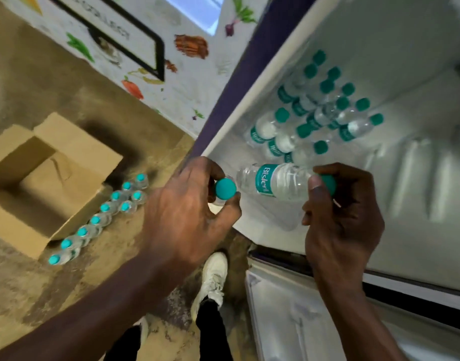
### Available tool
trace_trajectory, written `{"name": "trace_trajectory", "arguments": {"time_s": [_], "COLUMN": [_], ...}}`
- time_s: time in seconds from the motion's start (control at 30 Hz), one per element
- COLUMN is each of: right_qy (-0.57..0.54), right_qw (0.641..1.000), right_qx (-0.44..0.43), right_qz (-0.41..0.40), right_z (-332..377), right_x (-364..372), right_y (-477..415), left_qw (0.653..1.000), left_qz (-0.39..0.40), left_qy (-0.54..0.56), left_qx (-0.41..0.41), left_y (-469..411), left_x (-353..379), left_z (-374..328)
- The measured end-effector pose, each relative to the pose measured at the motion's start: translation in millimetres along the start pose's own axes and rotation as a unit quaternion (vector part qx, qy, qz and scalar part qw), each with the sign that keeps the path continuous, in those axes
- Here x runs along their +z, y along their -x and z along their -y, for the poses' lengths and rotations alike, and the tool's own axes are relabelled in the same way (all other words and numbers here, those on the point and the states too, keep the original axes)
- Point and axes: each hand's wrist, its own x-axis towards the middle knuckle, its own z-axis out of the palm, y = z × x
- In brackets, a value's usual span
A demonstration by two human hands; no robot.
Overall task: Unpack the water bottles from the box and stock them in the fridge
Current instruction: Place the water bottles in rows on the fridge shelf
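Note:
My left hand (190,217) grips a small water bottle by its neck, its teal cap (225,188) showing between my fingers at the fridge's front edge. My right hand (341,227) holds a second clear bottle (275,181) by its teal cap, tilted over the white fridge shelf (262,220). Several bottles (314,113) with teal caps stand in rows deeper on that shelf. On the floor, several more bottles (104,220) stand in a line beside the open cardboard box (75,152), whose inside looks empty.
The fridge's purple edge (223,100) runs diagonally up from my left hand. The open fridge door (288,313) with its shelves lies at lower right. My white shoe (213,277) stands on the speckled floor. A wall with vegetable drawings (171,61) rises behind.

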Motion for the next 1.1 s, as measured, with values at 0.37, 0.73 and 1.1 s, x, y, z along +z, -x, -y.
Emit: {"name": "trace_trajectory", "arguments": {"time_s": [0.37, 0.73, 1.1], "right_qy": [0.040, 0.196, 0.349], "right_qw": [0.977, 0.972, 0.919], "right_qx": [-0.077, -0.036, -0.114], "right_qz": [-0.196, -0.122, 0.146], "right_z": [-22.5, -144.1, -182.3], "right_x": [-36.2, -29.1, -24.9], "right_y": [-104.5, -165.5, -209.9], "left_qw": [0.994, 0.994, 0.992], "left_qz": [0.034, 0.054, 0.090], "left_qy": [0.025, -0.014, -0.024], "left_qx": [0.098, 0.094, 0.083], "left_y": [-41.8, -41.1, -20.7], "left_x": [36.0, 69.8, 86.8], "left_z": [-72.4, -74.5, -60.4]}}
